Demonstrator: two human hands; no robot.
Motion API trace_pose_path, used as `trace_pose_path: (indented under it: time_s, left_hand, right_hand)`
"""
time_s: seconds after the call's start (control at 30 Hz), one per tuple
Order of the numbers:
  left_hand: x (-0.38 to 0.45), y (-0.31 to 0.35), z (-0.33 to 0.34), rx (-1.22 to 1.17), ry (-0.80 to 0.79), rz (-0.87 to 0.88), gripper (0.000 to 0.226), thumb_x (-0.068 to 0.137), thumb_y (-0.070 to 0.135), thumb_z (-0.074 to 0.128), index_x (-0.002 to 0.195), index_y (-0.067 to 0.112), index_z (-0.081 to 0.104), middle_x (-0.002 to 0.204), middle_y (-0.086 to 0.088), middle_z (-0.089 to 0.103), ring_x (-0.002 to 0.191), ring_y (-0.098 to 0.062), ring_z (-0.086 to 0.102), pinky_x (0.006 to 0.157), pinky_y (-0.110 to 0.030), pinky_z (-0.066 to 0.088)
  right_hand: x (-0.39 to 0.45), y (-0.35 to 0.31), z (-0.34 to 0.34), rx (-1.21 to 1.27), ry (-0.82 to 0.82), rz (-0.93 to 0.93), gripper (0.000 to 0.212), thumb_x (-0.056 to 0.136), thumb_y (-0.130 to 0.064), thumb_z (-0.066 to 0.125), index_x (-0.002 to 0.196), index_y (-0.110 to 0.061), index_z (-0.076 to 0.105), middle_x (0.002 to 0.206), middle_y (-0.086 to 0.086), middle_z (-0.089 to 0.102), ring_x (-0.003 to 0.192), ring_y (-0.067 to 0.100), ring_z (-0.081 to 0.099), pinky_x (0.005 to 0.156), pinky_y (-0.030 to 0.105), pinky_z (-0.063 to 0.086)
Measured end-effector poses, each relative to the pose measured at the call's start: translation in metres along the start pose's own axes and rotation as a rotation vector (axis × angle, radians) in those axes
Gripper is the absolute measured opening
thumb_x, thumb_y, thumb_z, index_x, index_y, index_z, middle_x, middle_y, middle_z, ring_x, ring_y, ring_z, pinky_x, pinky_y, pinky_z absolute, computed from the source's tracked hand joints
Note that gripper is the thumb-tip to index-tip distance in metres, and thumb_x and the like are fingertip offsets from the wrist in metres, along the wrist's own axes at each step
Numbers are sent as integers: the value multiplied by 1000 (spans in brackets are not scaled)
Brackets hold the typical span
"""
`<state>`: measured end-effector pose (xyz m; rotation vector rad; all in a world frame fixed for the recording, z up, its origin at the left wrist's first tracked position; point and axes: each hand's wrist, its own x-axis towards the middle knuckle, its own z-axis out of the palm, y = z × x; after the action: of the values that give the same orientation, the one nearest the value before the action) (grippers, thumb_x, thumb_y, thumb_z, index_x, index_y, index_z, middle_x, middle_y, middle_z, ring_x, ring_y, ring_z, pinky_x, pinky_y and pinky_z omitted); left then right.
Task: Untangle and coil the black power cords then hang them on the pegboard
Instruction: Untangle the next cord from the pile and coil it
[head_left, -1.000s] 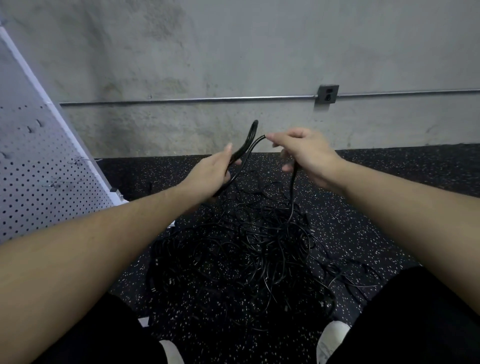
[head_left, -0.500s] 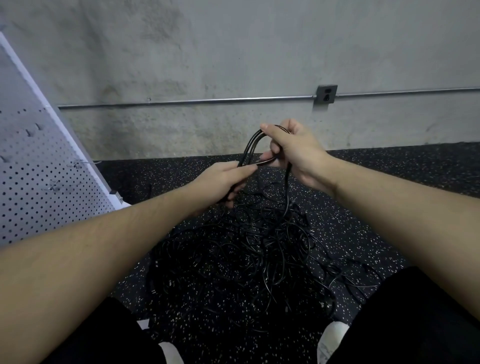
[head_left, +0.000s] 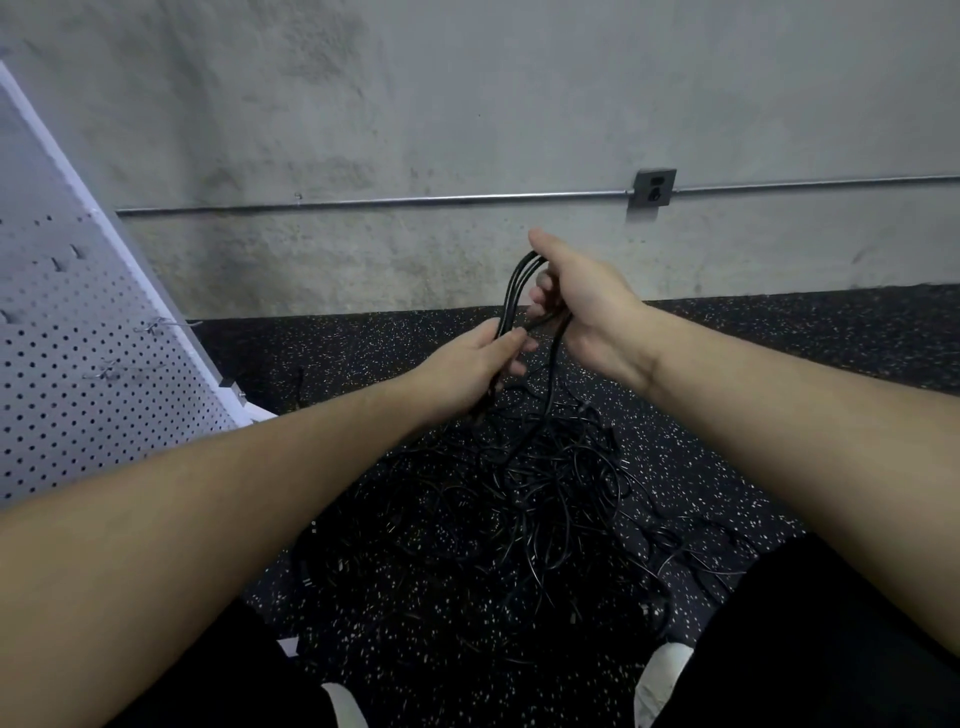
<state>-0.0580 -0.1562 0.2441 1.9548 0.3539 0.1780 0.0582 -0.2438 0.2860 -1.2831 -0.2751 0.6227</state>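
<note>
Nearest: tangled pile of black power cords (head_left: 519, 519) on the speckled floor (head_left: 779, 415), below and nearer than both sets of fingers, between the knees. One strand rising from the pile up to the hands.

Left hand (head_left: 467, 364): fingers curled round the lower end of a small coil (head_left: 514, 296), thumb on top. Right hand (head_left: 576, 301): fingers wrapped round the coil's upper loops, thumb pointing up over them. Coil held upright between the two grips, a few loops so far.

Pegboard (head_left: 78, 364) off to the left of the left fingers, well apart, wire hooks (head_left: 166, 326) sticking out. Concrete wall beyond the fingertips, with conduit and outlet box (head_left: 653, 188).

Doing the step well, as judged: keep left grip fixed as anchor, feed slack with right, keep loops same size, pull strand gently so pile knots don't tighten. Stop and free snags rather than yank.

Hard to make out: loop count, plug ends, number of cords in the pile, where the rising strand runs inside it. Right fingertips mostly hidden behind the coil. Pegboard cut off at left edge.
</note>
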Motion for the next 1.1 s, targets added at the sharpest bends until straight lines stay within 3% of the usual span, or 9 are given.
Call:
trace_pose_path:
  time_s: [0.07,0.17,0.3,0.43,0.6,0.77,0.9,1.0,1.1]
  left_hand:
    - [1,3,3,-113,-35,-22,18,111,36,38,115,35,55,123,5,70,113,-14,67,103,-36,47]
    - [-2,8,7,-295,-113,-64,18,111,35,36,106,31,52,106,-10,77,103,-32,74,105,-47,46]
    - [-11,18,12,-553,-104,-142,17,109,32,42,107,18,50,78,-6,65,64,-32,71,73,-41,56]
    - [-15,25,10,-578,-185,-297,19,106,28,47,113,15,59,75,2,58,51,-11,50,45,-22,44]
    - [-15,22,9,-502,-296,-312,24,109,24,39,91,15,52,60,3,44,48,-8,40,41,-17,27]
    - [-14,20,7,-492,-66,-239,26,110,29,40,87,18,49,54,4,39,44,-14,50,44,-21,44]
    - [-5,27,-6,-686,106,-163,25,108,25,40,85,18,46,52,5,39,39,-10,36,41,-19,40]
    - [-1,27,-17,-798,187,-149,27,108,27,40,83,20,45,55,6,39,40,-8,32,37,-19,33]
    - [4,24,-23,-840,250,-137,25,108,26,40,84,20,43,58,6,43,40,-7,31,35,-18,29]
  right_hand:
    - [3,0,-1,11,-1,-21,21,98,-31,67,94,-12,59,71,-1,58,66,12,55,55,24,47]
    - [1,-1,0,103,-75,13,39,104,-32,56,123,1,59,94,8,75,76,17,73,63,29,63]
    - [-3,-6,2,220,-142,37,45,107,-36,48,90,3,60,73,12,68,62,19,71,76,36,64]
    - [0,-7,6,301,-90,110,44,107,-42,47,80,-7,51,62,2,49,43,11,47,42,23,46]
    - [6,-4,11,286,-111,189,37,107,-46,44,87,-15,40,57,-4,35,39,6,28,33,19,26]
    - [-8,5,-6,17,-295,181,58,106,-58,14,105,-14,51,87,10,73,69,20,66,65,35,53]
    - [-17,28,-10,-458,-526,245,27,99,-16,32,94,-19,58,73,-6,68,80,15,64,95,46,50]
    - [-24,42,-9,-842,-730,248,34,100,-7,42,113,-27,66,119,-7,71,125,16,58,116,51,36]
    - [-31,45,-6,-956,-873,188,23,97,-20,59,119,-13,64,136,11,63,129,23,55,114,45,35]
